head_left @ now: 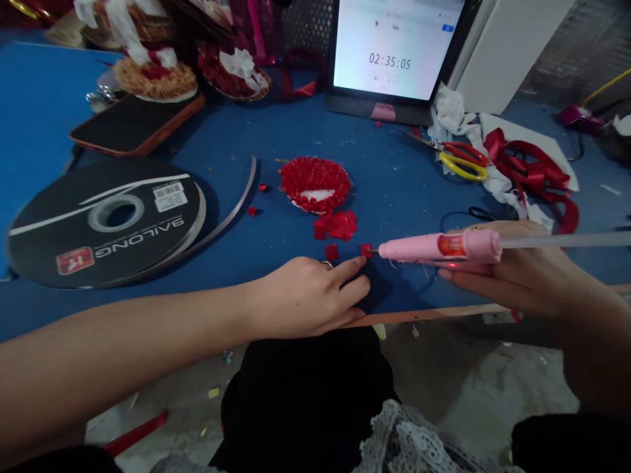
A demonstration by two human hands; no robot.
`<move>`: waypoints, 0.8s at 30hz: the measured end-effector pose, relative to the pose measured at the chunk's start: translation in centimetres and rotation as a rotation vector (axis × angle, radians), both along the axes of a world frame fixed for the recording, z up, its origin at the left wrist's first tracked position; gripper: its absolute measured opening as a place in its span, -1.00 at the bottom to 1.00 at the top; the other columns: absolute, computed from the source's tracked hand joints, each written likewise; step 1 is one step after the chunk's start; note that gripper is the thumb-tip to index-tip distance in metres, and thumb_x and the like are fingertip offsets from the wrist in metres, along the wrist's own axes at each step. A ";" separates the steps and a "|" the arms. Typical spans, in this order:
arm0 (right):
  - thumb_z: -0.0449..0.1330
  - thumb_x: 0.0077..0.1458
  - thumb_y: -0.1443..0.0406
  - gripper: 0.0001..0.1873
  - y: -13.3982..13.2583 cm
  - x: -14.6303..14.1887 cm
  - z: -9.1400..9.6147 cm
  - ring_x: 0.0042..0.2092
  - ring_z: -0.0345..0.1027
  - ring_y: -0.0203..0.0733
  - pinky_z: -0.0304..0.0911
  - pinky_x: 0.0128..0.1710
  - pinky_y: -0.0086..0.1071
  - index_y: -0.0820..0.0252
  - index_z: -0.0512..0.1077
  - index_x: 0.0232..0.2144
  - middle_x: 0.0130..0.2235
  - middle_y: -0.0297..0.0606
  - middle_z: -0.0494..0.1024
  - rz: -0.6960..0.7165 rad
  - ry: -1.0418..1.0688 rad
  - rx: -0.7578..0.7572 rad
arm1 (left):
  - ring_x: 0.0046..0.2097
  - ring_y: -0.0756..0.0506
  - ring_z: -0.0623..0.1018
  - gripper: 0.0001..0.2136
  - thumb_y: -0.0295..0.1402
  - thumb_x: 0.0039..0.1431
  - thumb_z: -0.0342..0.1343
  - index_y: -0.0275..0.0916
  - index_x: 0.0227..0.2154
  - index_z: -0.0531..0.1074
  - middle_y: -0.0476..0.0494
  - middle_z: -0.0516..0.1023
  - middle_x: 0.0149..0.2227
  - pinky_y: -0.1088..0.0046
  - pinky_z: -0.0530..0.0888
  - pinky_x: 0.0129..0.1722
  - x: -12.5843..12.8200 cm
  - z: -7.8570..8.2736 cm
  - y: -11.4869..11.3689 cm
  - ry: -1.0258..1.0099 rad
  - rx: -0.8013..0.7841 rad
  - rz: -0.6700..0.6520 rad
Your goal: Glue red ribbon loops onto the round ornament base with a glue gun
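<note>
My right hand (532, 266) is wrapped round a pink glue gun (414, 248) with a clear glue stick (562, 241) running out of its back. The gun's nozzle touches or nearly touches a small red ribbon square (366, 249) on the table. From the other side, my left hand (310, 292) rests at the table edge. Its index fingertip is stretched to that square, the other fingers loosely bent. Another red square (332, 252) lies just beyond this hand. Behind it are a pile of red squares (341, 225) and a round, frayed red piece (315, 182) with a white patch.
A large black ribbon spool (54, 217) lies at left, its grey ribbon (231, 213) trailing out. Beyond it is a phone (138, 121). Scissors (461, 161) and tangled red ribbon (532, 164) lie at right. A tablet (394, 52) showing a timer stands behind.
</note>
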State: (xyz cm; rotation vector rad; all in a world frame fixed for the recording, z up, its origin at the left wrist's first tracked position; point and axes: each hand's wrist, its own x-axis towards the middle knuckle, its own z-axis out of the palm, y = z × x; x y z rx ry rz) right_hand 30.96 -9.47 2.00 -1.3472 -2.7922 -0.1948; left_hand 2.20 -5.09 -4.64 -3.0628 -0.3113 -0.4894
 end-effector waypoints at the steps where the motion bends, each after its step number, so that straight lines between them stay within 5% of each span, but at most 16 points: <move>1: 0.03 0.23 0.13 -0.65 0.0 -0.1 0.1 -0.54 0.24 -0.19 0.06 -0.53 -0.34 0.21 0.34 -0.51 -0.57 -0.27 0.34 0.002 -0.004 -0.005 | -0.51 -0.02 0.53 -0.79 -0.22 0.28 0.03 -0.27 -0.22 0.37 -0.30 0.52 0.04 0.44 0.38 -0.60 0.0 0.0 0.0 -0.008 0.002 -0.003; 20: 0.00 0.17 0.19 -0.73 -0.1 -1.6 2.2 -0.57 0.13 -0.22 -0.09 -0.51 -0.35 0.13 0.30 -0.53 -0.62 -0.36 0.23 -0.095 -0.070 -0.023 | -0.52 -0.02 0.53 -0.77 -0.23 0.32 -0.02 -0.29 -0.20 0.40 -0.29 0.53 0.00 0.43 0.41 -0.59 0.0 0.2 0.0 -0.006 -0.006 -0.006; 24: 0.01 0.14 0.19 -0.73 0.3 -2.1 2.7 -0.58 0.16 -0.25 -0.06 -0.53 -0.36 0.14 0.31 -0.55 -0.59 -0.34 0.33 -0.064 -0.086 -0.038 | -0.51 -0.03 0.54 -0.78 -0.23 0.32 -0.02 -0.29 -0.20 0.40 -0.28 0.53 0.01 0.42 0.42 -0.59 0.0 0.1 0.0 -0.012 -0.005 -0.005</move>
